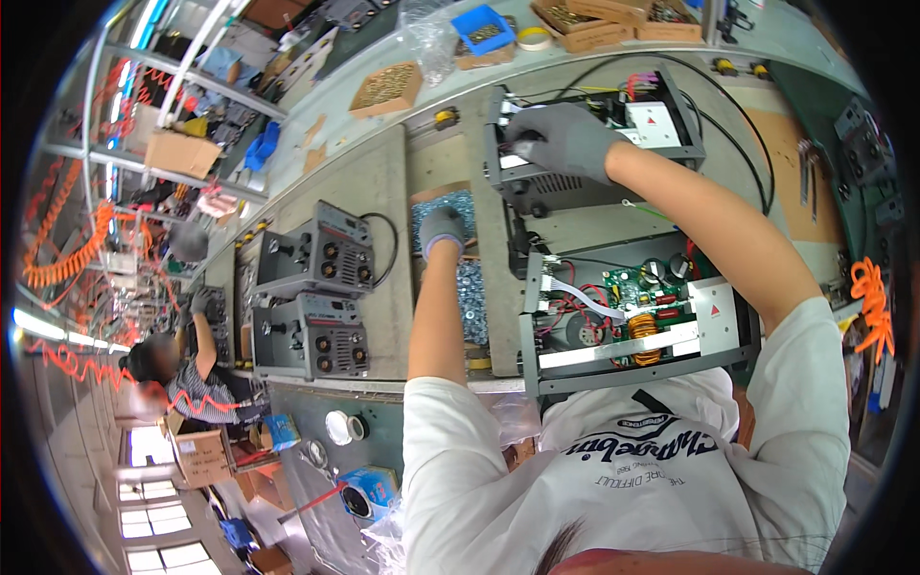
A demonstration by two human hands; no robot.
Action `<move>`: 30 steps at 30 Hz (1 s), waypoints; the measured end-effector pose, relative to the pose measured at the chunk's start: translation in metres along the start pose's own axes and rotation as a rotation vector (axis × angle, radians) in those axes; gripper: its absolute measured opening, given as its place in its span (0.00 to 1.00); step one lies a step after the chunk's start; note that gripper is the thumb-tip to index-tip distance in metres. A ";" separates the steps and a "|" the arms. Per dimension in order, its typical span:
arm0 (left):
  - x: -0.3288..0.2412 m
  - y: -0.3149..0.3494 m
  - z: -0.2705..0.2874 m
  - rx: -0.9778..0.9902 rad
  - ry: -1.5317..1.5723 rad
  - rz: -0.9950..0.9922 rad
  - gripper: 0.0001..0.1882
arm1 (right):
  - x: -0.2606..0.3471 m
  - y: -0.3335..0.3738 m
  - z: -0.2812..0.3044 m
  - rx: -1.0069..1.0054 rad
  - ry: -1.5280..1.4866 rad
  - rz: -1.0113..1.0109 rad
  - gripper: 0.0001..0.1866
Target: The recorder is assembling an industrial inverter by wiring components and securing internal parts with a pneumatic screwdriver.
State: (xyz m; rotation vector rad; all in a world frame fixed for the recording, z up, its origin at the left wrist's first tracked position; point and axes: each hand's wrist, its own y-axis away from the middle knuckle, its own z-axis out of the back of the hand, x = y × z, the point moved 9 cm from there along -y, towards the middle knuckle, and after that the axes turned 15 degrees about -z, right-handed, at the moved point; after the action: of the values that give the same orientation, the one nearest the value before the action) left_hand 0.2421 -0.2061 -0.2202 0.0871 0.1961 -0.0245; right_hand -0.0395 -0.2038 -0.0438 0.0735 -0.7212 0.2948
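Observation:
My left hand [443, 228], in a grey glove, reaches down among small shiny metal fasteners [470, 302] in a cardboard tray; its fingertips are hidden. My right hand [565, 142], gloved too, bends over the front end of the far open machine housing [565, 187]. Its fingers are curled together by the front panel, and whatever they pinch is too small to make out. Nearer to me stands a second open machine housing [632, 364], showing a green circuit board [628, 287], a copper coil [645, 337], red wires and a white plate [714, 311].
Two closed grey machines [331, 335] stand on the left. A black cable [762, 144] loops behind the far housing. Beyond the line lie a cardboard box of brass-coloured parts [386, 88] and a blue bin [482, 31]. A co-worker [206, 383] works at far left.

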 end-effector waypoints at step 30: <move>-0.086 0.053 0.086 -0.332 2.071 0.276 0.12 | -0.529 0.647 0.057 -0.931 -0.249 -1.111 0.41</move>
State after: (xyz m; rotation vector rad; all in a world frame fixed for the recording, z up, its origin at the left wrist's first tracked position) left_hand 0.1756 -0.1593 -0.1152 -0.2342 2.2462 0.3958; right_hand -0.6407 0.2776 -0.3724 -0.3769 -0.8978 -1.1331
